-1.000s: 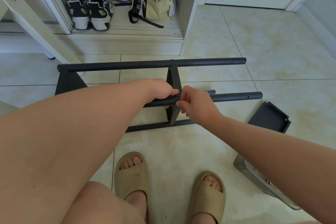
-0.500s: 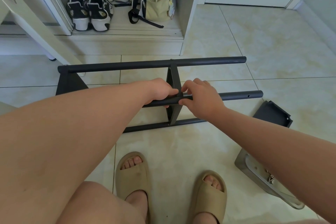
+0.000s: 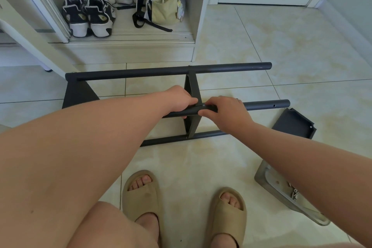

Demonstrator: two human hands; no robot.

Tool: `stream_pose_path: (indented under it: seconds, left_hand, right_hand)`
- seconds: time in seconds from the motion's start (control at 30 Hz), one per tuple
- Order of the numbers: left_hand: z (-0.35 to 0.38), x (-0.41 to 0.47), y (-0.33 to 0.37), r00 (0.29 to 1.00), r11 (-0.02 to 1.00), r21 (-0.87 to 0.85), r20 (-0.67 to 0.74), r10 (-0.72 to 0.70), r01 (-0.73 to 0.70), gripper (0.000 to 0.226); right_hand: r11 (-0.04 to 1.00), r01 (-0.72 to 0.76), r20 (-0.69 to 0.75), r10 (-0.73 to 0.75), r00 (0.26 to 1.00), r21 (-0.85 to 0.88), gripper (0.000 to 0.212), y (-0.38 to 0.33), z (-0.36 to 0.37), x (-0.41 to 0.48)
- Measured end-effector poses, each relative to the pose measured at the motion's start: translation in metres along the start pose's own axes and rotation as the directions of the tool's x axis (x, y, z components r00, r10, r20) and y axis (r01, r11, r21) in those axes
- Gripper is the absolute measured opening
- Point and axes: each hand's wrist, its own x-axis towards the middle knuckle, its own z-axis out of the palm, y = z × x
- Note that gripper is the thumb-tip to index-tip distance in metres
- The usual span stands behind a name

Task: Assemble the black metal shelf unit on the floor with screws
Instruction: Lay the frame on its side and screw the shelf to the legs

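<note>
Change: a second ago the right hand [image 3: 225, 110] was pinching with its fingertips at the joint. Now it lies over the middle rail [image 3: 265, 104], fingers curled across the top and thumb underneath, just right of the cross panel [image 3: 192, 94]. The left hand [image 3: 181, 100] has not moved and grips the same rail just left of the panel. The frame has barely shifted.

Reading: looks like the fine work at the joint has given way to seating or steadying the rail. Whether a screw sits under the right fingers I cannot tell, as the joint is covered.

Shelf frame [image 3: 169, 70]: black, lying on its side on the tiled floor [image 3: 261, 36], in front of the feet.
- Three round rails run left to right.
- The cross panel stands between them, with an end panel [image 3: 78, 94] at the left.
- The right rail ends are bare, and a hole shows in the middle one.
- A loose panel [image 3: 293, 127] lies beside those ends, unattached.
- Screws [image 3: 294, 192] rest in a tray [image 3: 259, 177] near the right foot.

Judged partway through the task.
</note>
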Motion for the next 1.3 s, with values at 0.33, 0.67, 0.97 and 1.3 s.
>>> stream_pose_path:
  seconds: [0.33,0.67,0.97,1.3]
  left_hand:
    - [0.041,-0.013,0.037,0.820,0.925,0.355,-0.483,0.308,-0.138,0.028]
    - [0.162,-0.025,0.094,0.793,0.662,0.479,0.133,0.594,-0.577,0.016]
    - [0.269,0.025,0.046,0.903,0.864,0.385,0.399,0.161,-0.325,0.046]
    - [0.318,0.064,0.046,0.894,0.972,0.117,0.427,0.134,-0.202,0.026]
  right_hand:
    - [0.995,0.092,-0.067,-0.095,0.993,-0.042,0.062,0.062,-0.014,-0.066]
    - [0.967,-0.150,0.122,0.177,0.976,-0.206,0.056,0.197,0.006,-0.147]
    - [0.943,-0.279,0.451,0.333,0.828,-0.185,0.046,0.272,0.083,-0.139]
    - [0.896,-0.325,0.562,0.442,0.699,-0.302,0.040,0.338,0.145,-0.162]
